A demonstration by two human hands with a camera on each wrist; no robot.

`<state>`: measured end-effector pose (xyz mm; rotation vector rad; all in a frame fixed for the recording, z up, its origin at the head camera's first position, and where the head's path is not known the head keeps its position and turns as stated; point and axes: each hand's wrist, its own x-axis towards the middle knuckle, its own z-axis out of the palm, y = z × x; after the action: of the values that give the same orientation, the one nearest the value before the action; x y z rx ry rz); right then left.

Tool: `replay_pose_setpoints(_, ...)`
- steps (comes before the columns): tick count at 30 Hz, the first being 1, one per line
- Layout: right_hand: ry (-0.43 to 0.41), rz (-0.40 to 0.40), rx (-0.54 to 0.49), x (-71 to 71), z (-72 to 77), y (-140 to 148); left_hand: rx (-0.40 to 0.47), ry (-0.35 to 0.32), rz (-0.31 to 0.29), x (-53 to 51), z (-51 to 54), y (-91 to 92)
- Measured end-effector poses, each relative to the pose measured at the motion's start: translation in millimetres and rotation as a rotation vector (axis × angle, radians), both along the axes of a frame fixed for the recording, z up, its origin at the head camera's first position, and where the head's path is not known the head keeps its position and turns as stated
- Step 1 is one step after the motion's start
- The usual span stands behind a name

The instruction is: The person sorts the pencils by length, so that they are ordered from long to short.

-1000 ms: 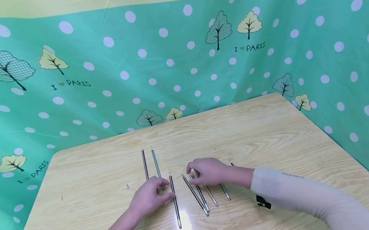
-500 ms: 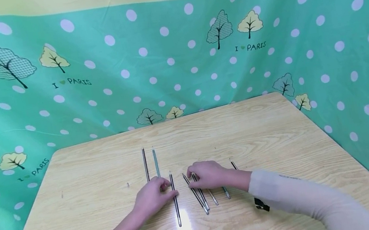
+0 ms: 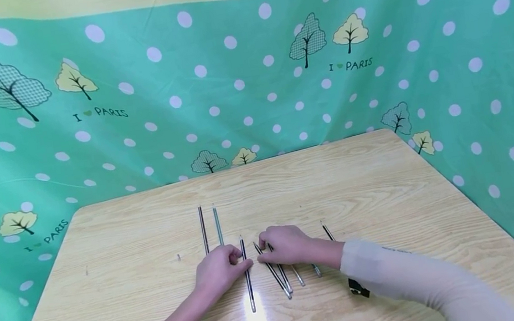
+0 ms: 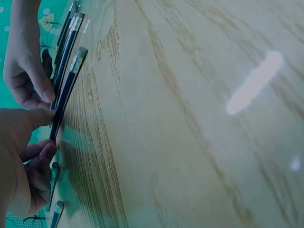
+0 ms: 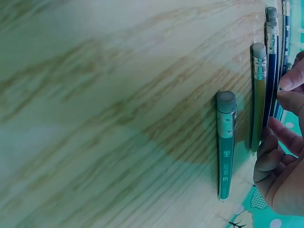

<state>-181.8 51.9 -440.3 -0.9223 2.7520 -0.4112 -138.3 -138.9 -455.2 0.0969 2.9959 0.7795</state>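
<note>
A black pencil with an eraser end lies lengthwise on the table, and my left hand pinches it between thumb and fingers. Just to its right, my right hand grips around a pair of black pencils that lie close together at a slant. How many of them its fingers hold is partly hidden. Beside that hand lie a yellow pencil and a green pencil, both apart from its fingers in the right wrist view. The two hands' thumbs nearly meet.
Beyond my left hand lie a dark pencil and a teal pencil, partly covered by it. Another black pencil reaches under my right forearm. The wooden table ends at a green dotted cloth.
My left hand has moved slightly right, its thumb now across the black pencil, which has shifted right with it. My right thumb has come left over the slanted black pencils.
</note>
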Motion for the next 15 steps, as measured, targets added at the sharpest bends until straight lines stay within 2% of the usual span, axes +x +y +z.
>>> replay_pose_setpoints(15,0.037,-0.026,-0.004,0.1,-2.5,-3.1,0.157,-0.007,-0.003,-1.4,1.2,8.4)
